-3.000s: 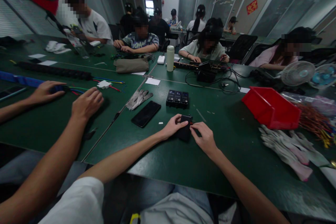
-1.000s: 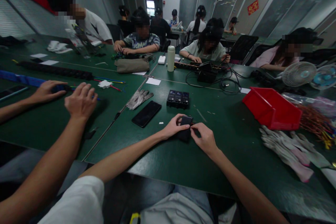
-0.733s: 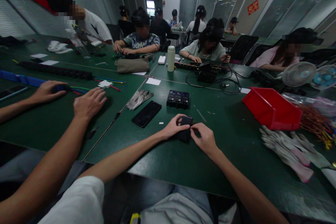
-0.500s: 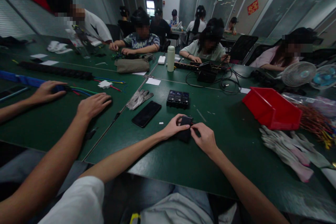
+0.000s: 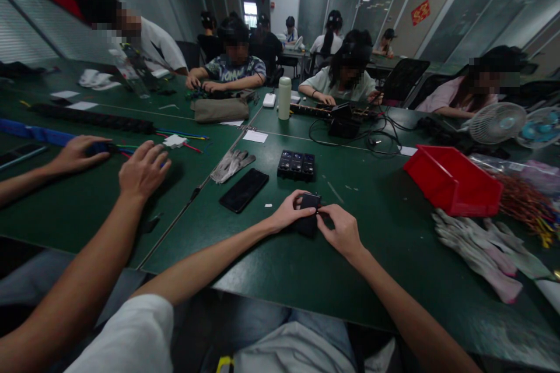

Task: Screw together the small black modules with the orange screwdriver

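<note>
My left hand (image 5: 292,211) is closed around a small black box-shaped part (image 5: 309,222), held just above the green table (image 5: 271,262). At the part's right edge, my right hand (image 5: 340,227) pinches with thumb and forefinger; whatever is between those fingertips is too small to make out. Beyond my hands sits a black block with several compartments (image 5: 296,165). A black phone (image 5: 244,190) lies to the left of it, and a grey-white work glove (image 5: 231,165) rests behind the phone.
On the right stand a red bin (image 5: 452,180), a pile of work gloves (image 5: 481,253) and bundled wires (image 5: 527,204). A pale green bottle (image 5: 284,98) stands farther back. At left, a co-worker's hands (image 5: 142,170) are over a blue strip with wires (image 5: 39,131). Several people sit across the table.
The co-worker's nearer hand at left has lifted and shifted left toward the wires. My hands and the black part have hardly moved.
</note>
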The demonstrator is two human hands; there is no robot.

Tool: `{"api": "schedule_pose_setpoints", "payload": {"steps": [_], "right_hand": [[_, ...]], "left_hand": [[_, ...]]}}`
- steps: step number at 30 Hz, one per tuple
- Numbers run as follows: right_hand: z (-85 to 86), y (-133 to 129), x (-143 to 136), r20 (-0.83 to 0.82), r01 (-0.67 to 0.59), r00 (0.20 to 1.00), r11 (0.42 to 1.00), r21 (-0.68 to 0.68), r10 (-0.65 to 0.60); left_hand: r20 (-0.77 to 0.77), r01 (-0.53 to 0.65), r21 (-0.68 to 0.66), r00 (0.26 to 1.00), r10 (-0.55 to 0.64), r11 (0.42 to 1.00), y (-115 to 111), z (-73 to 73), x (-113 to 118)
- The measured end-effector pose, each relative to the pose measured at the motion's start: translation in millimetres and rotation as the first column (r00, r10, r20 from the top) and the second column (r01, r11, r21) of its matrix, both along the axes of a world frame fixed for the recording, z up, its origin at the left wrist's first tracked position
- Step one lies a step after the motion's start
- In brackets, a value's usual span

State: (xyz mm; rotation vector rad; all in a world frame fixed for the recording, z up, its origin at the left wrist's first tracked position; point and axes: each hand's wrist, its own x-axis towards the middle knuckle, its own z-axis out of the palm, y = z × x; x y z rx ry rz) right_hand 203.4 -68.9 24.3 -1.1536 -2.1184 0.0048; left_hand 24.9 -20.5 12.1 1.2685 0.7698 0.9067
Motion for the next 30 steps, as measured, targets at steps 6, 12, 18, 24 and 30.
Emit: {"api": "schedule_pose_setpoints", "payload": {"steps": [6,12,18,24,30], "right_hand": [[-1.1,1.0,0.6,0.008,-0.011,1.0,1.0,0.017,0.011],[-3.6,1.3,1.8,0.051,0.001,0.999,1.0,0.03,-0.002],[-4.9,1.4,1.5,0.067,0.026,0.997,0.999,0.036,-0.028],[-3.9,1.3,0.9,0.038,0.028,0.999,0.999,0.022,-0.029],[-3.8,0.8,0.0,0.029,0.028,0.999,1.0,-0.002,-0.028]], "left_hand": [[0.002,0.001,0.012,1.0,-0.001,1.0,-0.1,-1.3,-0.2],[0.001,0.011,0.016,1.0,-0.011,1.0,1.0,-2.2,0.0],[-0.019,0.003,0.01,1.0,-0.003,1.0,0.4,-0.8,0.1],[0.001,0.011,0.029,1.0,-0.011,1.0,0.4,-1.9,-0.5],[-0.006,0.004,0.026,1.0,-0.004,1.0,0.9,-1.8,-0.4]]}}
